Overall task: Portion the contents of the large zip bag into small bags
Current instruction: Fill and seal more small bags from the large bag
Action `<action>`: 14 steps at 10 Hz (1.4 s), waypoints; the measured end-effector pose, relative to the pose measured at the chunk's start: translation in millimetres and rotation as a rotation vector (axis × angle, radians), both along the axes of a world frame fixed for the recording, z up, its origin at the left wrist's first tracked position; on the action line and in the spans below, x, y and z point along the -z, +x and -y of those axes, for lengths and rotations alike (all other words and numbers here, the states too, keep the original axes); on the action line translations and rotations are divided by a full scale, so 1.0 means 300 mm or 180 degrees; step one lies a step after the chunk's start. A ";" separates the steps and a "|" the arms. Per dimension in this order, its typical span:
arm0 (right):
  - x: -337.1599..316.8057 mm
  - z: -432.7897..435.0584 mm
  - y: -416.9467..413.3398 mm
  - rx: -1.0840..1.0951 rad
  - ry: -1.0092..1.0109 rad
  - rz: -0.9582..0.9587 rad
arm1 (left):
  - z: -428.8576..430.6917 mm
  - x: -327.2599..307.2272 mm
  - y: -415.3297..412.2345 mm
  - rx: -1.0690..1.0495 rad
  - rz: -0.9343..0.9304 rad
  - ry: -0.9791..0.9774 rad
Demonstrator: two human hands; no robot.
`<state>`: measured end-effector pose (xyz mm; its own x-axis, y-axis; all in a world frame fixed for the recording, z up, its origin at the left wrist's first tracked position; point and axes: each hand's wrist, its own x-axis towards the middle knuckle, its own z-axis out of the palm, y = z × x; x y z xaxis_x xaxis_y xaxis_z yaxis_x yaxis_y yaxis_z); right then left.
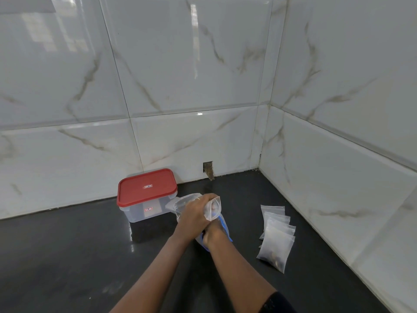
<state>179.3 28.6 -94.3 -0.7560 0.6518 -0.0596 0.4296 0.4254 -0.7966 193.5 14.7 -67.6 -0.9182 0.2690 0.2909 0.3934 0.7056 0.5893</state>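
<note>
Portioning is under way. The left hand (195,214) grips a small clear plastic bag (213,210) above the large clear blue-sealed zip bag (226,230) on the black desk (67,256). The right hand (214,234) reaches into the large bag, and I cannot tell its grip because the fingers are hidden. The next move probably calls for transferring a portion.

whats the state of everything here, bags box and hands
container: red lid on, shut
large zip bag: mouth looks open, right hand in it
small bag: held up off the counter
filled small bags: lying overlapped on the counter
left hand: grips the small bag
right hand: fingers hidden in the large zip bag
</note>
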 end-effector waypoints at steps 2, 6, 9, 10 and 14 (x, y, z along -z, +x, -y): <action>-0.037 -0.137 -0.030 0.0281 -0.2892 -0.0252 | -0.035 0.027 -0.011 -0.0214 0.0188 -0.0053; -0.051 -0.225 0.037 -0.0078 -0.1874 -0.0003 | 0.050 -0.043 -0.075 -0.0521 -0.0131 0.0246; -0.136 -0.319 0.087 -0.0223 -0.2065 -0.0170 | 0.102 -0.068 -0.074 -0.0729 0.0040 0.0631; -0.178 -0.363 0.100 -0.0381 -0.2092 -0.0022 | 0.113 -0.074 -0.067 -0.0707 0.0086 0.0721; -0.449 -0.448 0.137 -0.1085 -0.2061 -0.0282 | 0.140 -0.061 -0.051 -0.0784 0.0384 0.1014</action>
